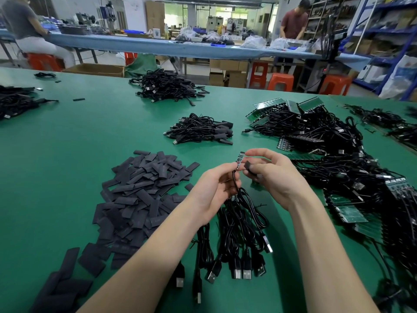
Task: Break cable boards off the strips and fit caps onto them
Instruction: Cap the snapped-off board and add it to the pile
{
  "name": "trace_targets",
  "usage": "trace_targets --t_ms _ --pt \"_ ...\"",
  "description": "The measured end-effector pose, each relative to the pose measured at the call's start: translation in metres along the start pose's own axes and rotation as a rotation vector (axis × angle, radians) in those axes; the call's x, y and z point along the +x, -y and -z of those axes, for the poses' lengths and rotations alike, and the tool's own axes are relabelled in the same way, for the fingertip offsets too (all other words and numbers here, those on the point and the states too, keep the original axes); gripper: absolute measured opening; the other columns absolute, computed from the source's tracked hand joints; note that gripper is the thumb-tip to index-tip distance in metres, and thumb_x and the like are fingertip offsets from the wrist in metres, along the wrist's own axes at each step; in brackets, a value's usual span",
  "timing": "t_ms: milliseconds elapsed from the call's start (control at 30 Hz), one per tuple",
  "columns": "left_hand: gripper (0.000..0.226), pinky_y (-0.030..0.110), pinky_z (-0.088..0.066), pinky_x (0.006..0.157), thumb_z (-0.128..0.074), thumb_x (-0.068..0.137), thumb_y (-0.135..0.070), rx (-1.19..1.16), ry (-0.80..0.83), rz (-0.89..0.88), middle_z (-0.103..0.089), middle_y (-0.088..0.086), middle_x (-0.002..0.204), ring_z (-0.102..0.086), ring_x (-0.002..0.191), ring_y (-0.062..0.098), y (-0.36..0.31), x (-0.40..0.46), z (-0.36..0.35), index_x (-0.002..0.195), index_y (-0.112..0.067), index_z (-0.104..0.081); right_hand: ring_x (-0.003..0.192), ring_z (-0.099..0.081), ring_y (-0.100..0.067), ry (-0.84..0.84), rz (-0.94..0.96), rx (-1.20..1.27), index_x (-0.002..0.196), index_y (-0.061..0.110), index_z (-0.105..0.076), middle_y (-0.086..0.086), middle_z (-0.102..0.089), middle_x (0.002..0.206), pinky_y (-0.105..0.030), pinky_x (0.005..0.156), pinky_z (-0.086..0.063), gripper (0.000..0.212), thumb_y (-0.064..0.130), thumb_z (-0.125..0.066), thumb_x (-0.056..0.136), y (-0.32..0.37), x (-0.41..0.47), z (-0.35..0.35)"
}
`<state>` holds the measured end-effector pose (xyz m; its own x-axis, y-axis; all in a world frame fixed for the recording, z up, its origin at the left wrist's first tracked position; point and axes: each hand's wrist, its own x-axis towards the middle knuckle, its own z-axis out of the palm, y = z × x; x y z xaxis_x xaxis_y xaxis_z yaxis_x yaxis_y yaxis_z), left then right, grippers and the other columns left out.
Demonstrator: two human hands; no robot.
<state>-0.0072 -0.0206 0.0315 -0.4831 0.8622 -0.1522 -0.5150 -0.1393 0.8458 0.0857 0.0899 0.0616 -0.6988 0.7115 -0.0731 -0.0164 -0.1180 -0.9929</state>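
A wide green table (67,141) fills the view, and the largest heap on it is the tangle of black cables and green board strips (334,141) spreading along the right side, from the far edge down past the right forearm. To the left of the arms lies a broad pile of flat dark caps (140,190), loosely scattered and overlapping, reaching toward the near edge. Farther back sit two smaller heaps of finished cables (198,128), one behind the other. Directly under the hands a bundle of black cables (239,224) runs toward the viewer, its silver plug ends fanned out on the table. Above that bundle, the left hand (212,188) grips one cable between curled fingers and thumb just below its small board (239,159), so the board stands up past the fingertips, tilted slightly right. The board is narrow and dark with red marks and tiny parts on its face. The right hand (273,175) is just beside it, fingers curled, pinching a single dark cap (248,166) whose end faces the board; cap and board are close, but whether they touch cannot be told
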Motion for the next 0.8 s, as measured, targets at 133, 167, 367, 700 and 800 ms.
trace_targets --t_ms 133,167,367,700,800 --pt "0.031 0.020 -0.048 0.064 -0.060 0.096 -0.021 0.014 -0.001 0.002 -0.060 -0.003 0.069 -0.058 0.062 0.012 0.001 0.000 0.001 0.071 -0.020 -0.079 0.073 -0.070 -0.019 -0.009 0.064 -0.010 0.095 0.009 -0.065 0.004 -0.069 0.067 -0.017 0.066 -0.056 0.031 -0.018 -0.052 0.091 -0.001 0.000 0.001" --pt "0.031 0.021 -0.048 0.064 -0.060 0.096 -0.021 0.019 0.000 0.000 -0.061 -0.003 0.070 -0.058 0.062 0.012 0.001 0.001 0.001 0.071 -0.020 -0.079 0.073 -0.069 -0.018 -0.002 0.072 -0.029 0.095 0.011 -0.066 0.006 -0.070 0.065 -0.017 0.066 -0.055 0.030 -0.016 -0.054 0.091 -0.002 0.000 0.000" --pt "0.030 0.020 -0.049 0.062 -0.060 0.095 -0.019 0.003 -0.005 -0.005 -0.061 -0.002 0.070 -0.058 0.061 0.013 0.001 0.002 0.002 0.071 -0.019 -0.078 0.072 -0.059 -0.017 0.019 0.039 -0.043 0.092 0.015 -0.069 0.003 -0.073 0.075 -0.026 0.071 -0.046 0.020 -0.003 -0.072 0.086 -0.002 -0.001 0.002" --pt "0.027 0.021 -0.048 0.063 -0.061 0.095 -0.019 -0.004 0.033 -0.020 -0.061 -0.002 0.070 -0.058 0.063 0.013 0.003 0.004 0.004 0.073 -0.021 -0.076 0.061 -0.068 -0.011 0.171 -0.068 0.041 0.088 0.005 -0.070 -0.006 -0.073 0.074 -0.017 0.062 -0.055 0.010 -0.002 -0.074 0.081 0.003 -0.006 0.015" --pt "0.031 0.020 -0.049 0.062 -0.060 0.095 -0.021 0.013 0.050 -0.032 -0.061 -0.004 0.070 -0.058 0.063 0.012 0.003 0.004 0.004 0.069 -0.023 -0.077 0.064 -0.070 -0.011 0.194 -0.079 0.031 0.091 0.003 -0.071 -0.006 -0.074 0.076 -0.018 0.066 -0.056 0.015 -0.001 -0.076 0.078 0.001 -0.007 0.015"
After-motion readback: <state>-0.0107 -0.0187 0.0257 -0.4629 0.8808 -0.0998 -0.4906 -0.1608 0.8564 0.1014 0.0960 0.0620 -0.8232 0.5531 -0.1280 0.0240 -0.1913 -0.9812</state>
